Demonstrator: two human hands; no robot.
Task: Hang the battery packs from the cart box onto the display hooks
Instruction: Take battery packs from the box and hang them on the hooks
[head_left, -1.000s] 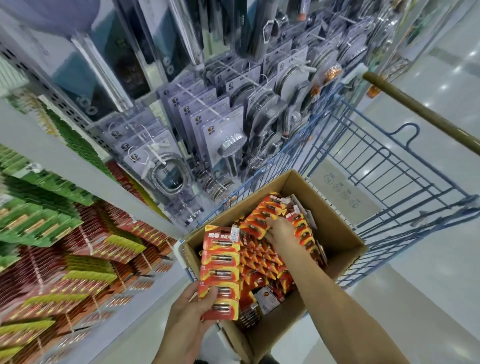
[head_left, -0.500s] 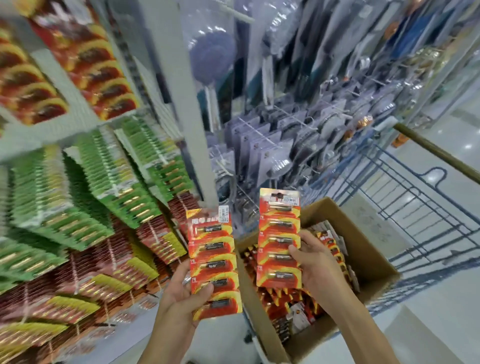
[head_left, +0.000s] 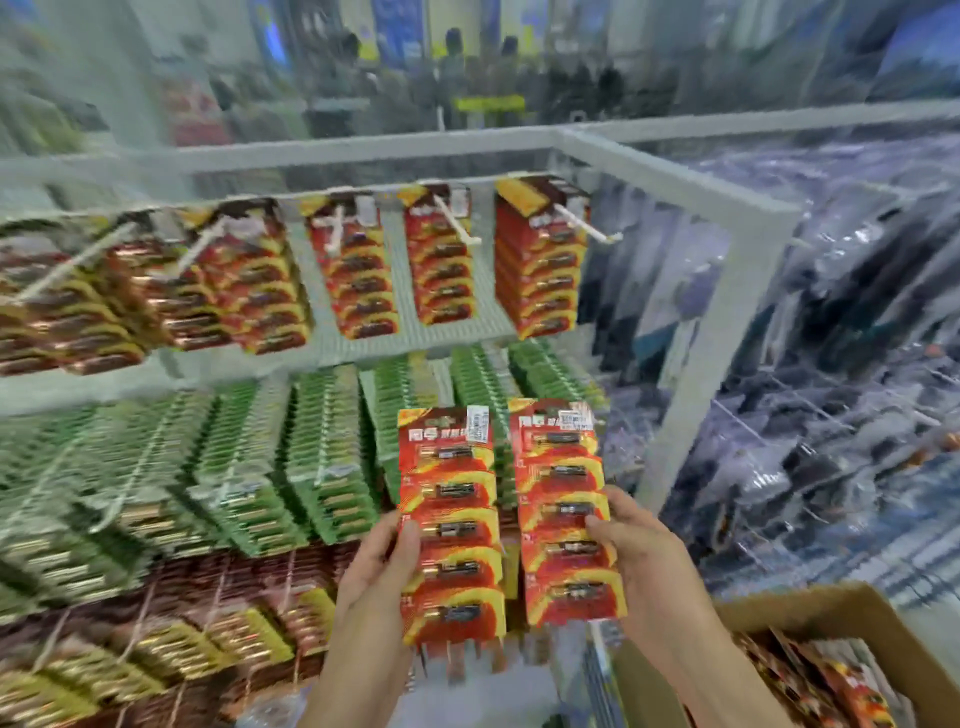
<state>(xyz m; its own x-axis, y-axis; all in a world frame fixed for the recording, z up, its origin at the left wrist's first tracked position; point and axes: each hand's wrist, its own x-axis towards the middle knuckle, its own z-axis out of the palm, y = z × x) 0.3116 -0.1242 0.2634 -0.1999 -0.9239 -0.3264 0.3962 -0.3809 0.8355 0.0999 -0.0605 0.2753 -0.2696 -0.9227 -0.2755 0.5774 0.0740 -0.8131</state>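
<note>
Gripping a tall red-and-yellow card strip of blister-packed batteries (head_left: 451, 525) along its left edge, the left hand (head_left: 378, 564) is curled with the thumb across the front. A second red-and-yellow battery strip (head_left: 563, 512) is pinched at its right edge by the right hand (head_left: 636, 558), thumb on the face. Both strips are held upright, side by side and just apart, tops uppermost, presumably so that the hanging holes can be offered straight to a hook. Behind them, green card packs (head_left: 322, 457) are crowded on the middle row of the display. Matching red packs (head_left: 537, 260) are hung on white wire hooks (head_left: 587, 224) along the upper rail, well above the held strips, where the hooks show free length. The brown cardboard box (head_left: 810, 608), with more red packs inside, is seen at the lower right corner.
</note>
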